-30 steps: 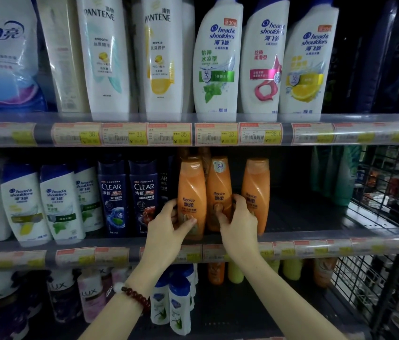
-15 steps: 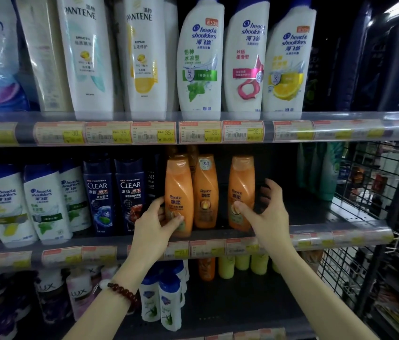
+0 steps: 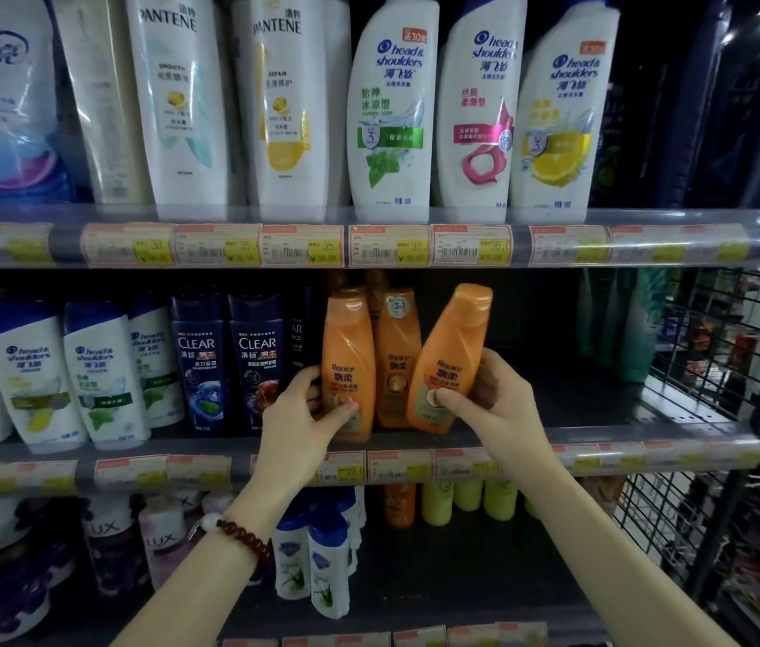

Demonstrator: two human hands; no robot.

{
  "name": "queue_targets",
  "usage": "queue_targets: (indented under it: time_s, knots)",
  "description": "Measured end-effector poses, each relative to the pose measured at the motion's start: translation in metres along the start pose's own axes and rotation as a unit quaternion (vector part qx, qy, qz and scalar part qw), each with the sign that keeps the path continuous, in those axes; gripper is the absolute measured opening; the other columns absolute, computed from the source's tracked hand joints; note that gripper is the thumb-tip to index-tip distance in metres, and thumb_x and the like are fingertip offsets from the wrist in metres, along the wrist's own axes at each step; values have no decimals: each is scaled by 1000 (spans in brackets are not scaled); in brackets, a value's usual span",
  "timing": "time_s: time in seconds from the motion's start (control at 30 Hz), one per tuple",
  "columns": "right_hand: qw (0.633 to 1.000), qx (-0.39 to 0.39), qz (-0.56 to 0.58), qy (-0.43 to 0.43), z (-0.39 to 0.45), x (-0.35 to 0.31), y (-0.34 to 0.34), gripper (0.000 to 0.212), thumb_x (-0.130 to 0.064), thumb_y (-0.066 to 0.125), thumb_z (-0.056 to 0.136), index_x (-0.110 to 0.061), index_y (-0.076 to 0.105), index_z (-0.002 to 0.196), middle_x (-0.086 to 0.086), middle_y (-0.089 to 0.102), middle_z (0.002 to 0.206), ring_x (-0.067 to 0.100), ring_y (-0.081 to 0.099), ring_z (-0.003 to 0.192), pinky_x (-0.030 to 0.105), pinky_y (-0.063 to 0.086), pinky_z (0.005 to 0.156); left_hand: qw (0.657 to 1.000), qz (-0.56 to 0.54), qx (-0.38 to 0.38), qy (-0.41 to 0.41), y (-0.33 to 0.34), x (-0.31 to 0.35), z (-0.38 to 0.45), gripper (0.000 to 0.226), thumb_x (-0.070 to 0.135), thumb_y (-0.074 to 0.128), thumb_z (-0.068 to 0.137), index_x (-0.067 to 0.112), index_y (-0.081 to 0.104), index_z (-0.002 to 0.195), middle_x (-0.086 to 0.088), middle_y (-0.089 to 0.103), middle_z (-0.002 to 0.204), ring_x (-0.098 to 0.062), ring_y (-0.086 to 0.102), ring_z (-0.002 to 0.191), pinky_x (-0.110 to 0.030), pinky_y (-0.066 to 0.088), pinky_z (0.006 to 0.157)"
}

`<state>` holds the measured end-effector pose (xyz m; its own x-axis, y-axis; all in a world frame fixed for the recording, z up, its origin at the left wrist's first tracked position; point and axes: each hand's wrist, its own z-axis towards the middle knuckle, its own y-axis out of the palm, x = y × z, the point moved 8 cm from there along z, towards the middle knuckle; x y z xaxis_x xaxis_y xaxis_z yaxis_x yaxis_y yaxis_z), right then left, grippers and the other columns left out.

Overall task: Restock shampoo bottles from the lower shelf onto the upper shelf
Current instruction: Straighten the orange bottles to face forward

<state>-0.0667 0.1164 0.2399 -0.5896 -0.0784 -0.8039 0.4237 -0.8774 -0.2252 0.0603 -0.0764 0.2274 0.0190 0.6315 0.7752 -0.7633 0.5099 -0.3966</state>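
Note:
Three orange Rejoice shampoo bottles stand on the middle shelf [image 3: 676,436]. My left hand [image 3: 296,420] grips the lower part of the left orange bottle [image 3: 347,347], which stands upright. My right hand [image 3: 494,403] holds the right orange bottle [image 3: 455,347] near its base; this bottle leans to the right, its cap tipped away from the middle orange bottle [image 3: 399,361]. Behind these, more orange caps show dimly. The upper shelf [image 3: 695,235] carries tall Pantene bottles [image 3: 172,100] and Head & Shoulders bottles [image 3: 392,109].
Dark blue Clear bottles [image 3: 200,361] and small Head & Shoulders bottles [image 3: 32,375] fill the middle shelf's left side. To the right of the orange bottles the shelf is bare up to green bottles [image 3: 620,319]. The bottom shelf holds Lux bottles [image 3: 107,544], small white bottles [image 3: 326,567] and yellow bottles [image 3: 466,497]. A wire rack [image 3: 719,366] stands at the right.
My right hand went from the middle orange bottle to the right one, closed on it and tipped it to the right. My left hand stays on the left orange bottle.

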Motion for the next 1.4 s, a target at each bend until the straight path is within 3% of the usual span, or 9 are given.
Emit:
queue_targets:
  time_s: [0.1, 0.27, 0.67, 0.87, 1.0, 1.27, 1.4]
  knots:
    - [998, -54, 7, -2, 3, -3, 13, 44, -15, 73, 80, -28, 55, 118, -6, 68, 112, 6, 65, 105, 29, 56, 88, 1000, 4, 6, 3, 0, 0, 0, 56, 24, 72, 80, 18, 48, 131, -1, 64, 118, -8, 57, 105, -23, 45, 89]
    - [995, -98, -3, -16, 13, -9, 32, 47, -17, 72, 81, -26, 53, 124, -6, 68, 113, 5, 65, 105, 25, 55, 87, 1000, 7, -4, 0, 0, -2, 2, 57, 26, 72, 80, 18, 49, 131, -2, 66, 117, -12, 61, 106, -23, 47, 89]
    - [997, -73, 9, 17, 16, 11, 31, 47, -16, 73, 80, -19, 57, 123, -5, 70, 109, 5, 67, 101, 25, 57, 83, 1000, 7, -5, 7, 4, 0, 3, 53, 22, 68, 84, 17, 45, 132, 2, 62, 118, -3, 53, 101, -13, 40, 83]
    - [996, -78, 7, 39, 16, 16, 37, 41, -19, 73, 81, -19, 58, 119, -6, 70, 108, 2, 66, 100, 25, 56, 82, 1000, 9, -19, 9, 5, -1, 8, 51, 25, 68, 84, 16, 47, 130, 2, 63, 116, -10, 60, 104, -19, 45, 85]
    - [996, -75, -6, 45, 17, 19, 38, 40, -22, 73, 80, -20, 59, 118, -7, 70, 109, 5, 66, 101, 29, 57, 86, 1000, 13, -25, 13, 4, -1, 9, 49, 27, 68, 83, 19, 48, 127, 3, 63, 115, -7, 59, 100, -17, 46, 83]
    - [996, -63, -44, 42, 16, 17, 34, 31, -26, 74, 79, -26, 63, 109, -12, 70, 101, -5, 66, 92, 13, 54, 68, 999, 28, -19, 34, 4, 5, 1, 47, 26, 63, 88, 17, 47, 131, 0, 64, 120, -12, 60, 108, -19, 46, 88]
    - [996, -58, -48, 48, 14, 17, 35, 35, -28, 74, 79, -25, 63, 113, -11, 70, 103, 1, 66, 96, 20, 55, 77, 1000, 14, -12, 24, 2, 2, 2, 47, 24, 64, 87, 17, 50, 131, -1, 65, 120, -6, 59, 104, -13, 44, 85]
